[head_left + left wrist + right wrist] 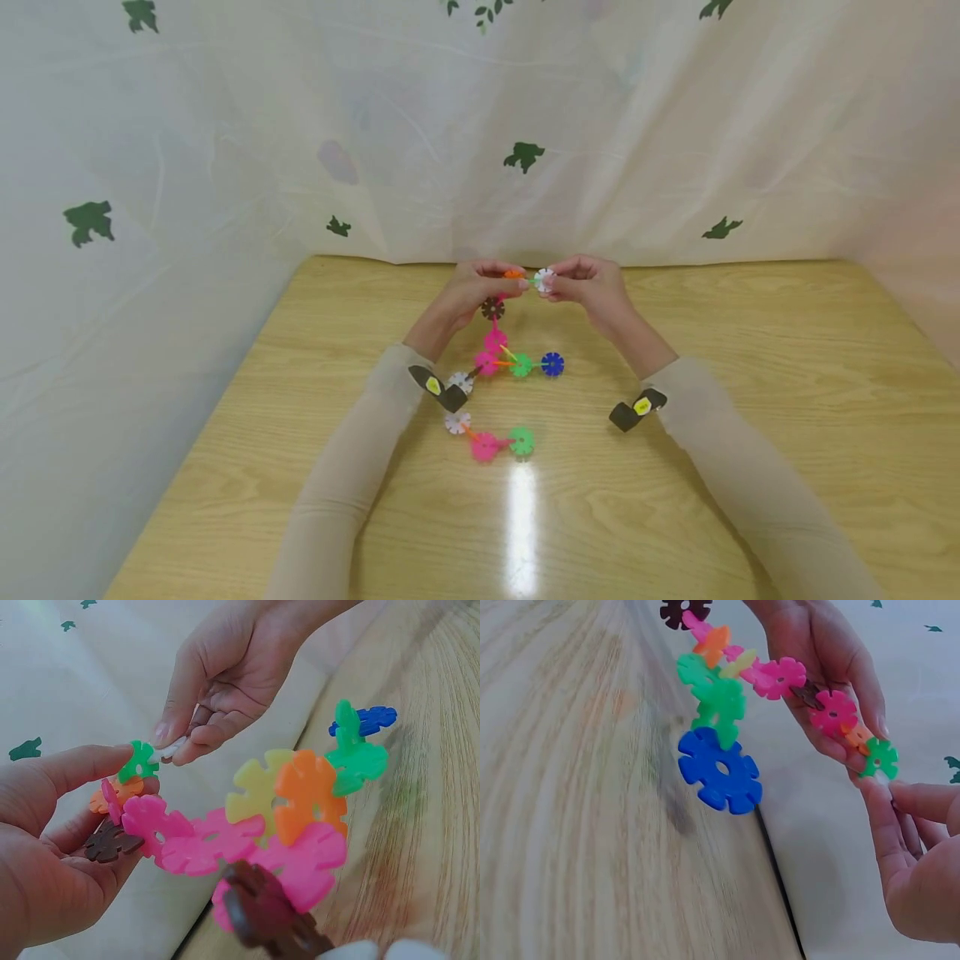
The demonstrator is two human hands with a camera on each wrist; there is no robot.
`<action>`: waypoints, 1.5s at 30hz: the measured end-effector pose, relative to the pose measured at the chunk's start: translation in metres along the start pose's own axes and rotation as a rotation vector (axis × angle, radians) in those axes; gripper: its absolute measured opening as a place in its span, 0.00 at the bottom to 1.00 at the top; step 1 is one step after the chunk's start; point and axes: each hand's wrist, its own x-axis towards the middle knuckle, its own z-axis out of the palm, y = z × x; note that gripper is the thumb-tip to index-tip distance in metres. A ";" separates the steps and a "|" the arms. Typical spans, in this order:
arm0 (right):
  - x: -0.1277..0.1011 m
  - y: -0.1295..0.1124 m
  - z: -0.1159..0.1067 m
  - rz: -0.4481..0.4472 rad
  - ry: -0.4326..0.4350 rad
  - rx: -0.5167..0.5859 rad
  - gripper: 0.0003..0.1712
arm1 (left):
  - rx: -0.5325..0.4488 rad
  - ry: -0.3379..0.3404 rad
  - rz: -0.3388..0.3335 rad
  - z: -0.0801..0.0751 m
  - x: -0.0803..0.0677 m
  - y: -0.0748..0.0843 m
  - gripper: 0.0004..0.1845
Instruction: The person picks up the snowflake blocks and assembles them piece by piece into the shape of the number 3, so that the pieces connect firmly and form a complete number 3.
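**Q:** ok so going L to R, what's on the far left?

**A:** My left sleeve [352,467] w/ a dark wrist strap [437,389], lying over the wooden worktop [750,467]. Just beside the strap there's a white flake [460,382], and nearer me a loose bit: white flake, pink flake [484,447], green flake [521,441] joined in a short row, lying flat on the worktop.

**Q:** and your left hand?

**A:** My left hand [468,293] is up near the far edge of the worktop, fingers curled, pinching the top end of the snowflake chain [247,825] around an orange flake [513,273] and a small green one [137,760]. From there the chain hangs down toward me: brown flake [492,309], pink ones, then yellow + orange bits, a green flake [522,364] and a blue flake [552,363] sticking out to the right. Can't tell if the low end touches the worktop tbh.

**Q:** right side?

**A:** My right hand [588,287] is right next to the left, thumb and fingers pinching a white flake [544,280]. In the left wrist view that white pc touches the green flake at the chain's tip. Further right is my other sleeve w/ its strap [637,408].

**Q:** bg?

**A:** White curtain [675,125] w/ green leaf prints behind and on the left side.
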 end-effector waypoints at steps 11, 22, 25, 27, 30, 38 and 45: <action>0.001 0.000 0.001 0.016 0.009 -0.030 0.08 | 0.003 -0.023 0.002 -0.002 0.000 0.001 0.07; 0.003 -0.004 -0.008 0.078 -0.022 -0.104 0.04 | 0.200 -0.083 -0.028 -0.007 -0.002 0.003 0.22; 0.003 -0.007 -0.012 0.084 -0.012 -0.108 0.04 | 0.222 -0.087 -0.028 -0.009 -0.002 0.003 0.25; 0.003 -0.008 -0.014 0.087 -0.005 -0.095 0.04 | 0.211 -0.088 -0.027 -0.010 -0.003 0.002 0.25; 0.002 -0.011 -0.019 0.092 0.004 -0.069 0.05 | 0.201 -0.102 -0.034 -0.014 -0.004 0.000 0.25; -0.004 -0.019 -0.030 0.099 0.046 0.039 0.06 | 0.265 -0.194 -0.065 -0.031 -0.021 -0.008 0.25; -0.012 -0.027 -0.037 0.105 0.052 0.031 0.08 | 0.392 -0.287 -0.125 -0.049 -0.040 -0.013 0.23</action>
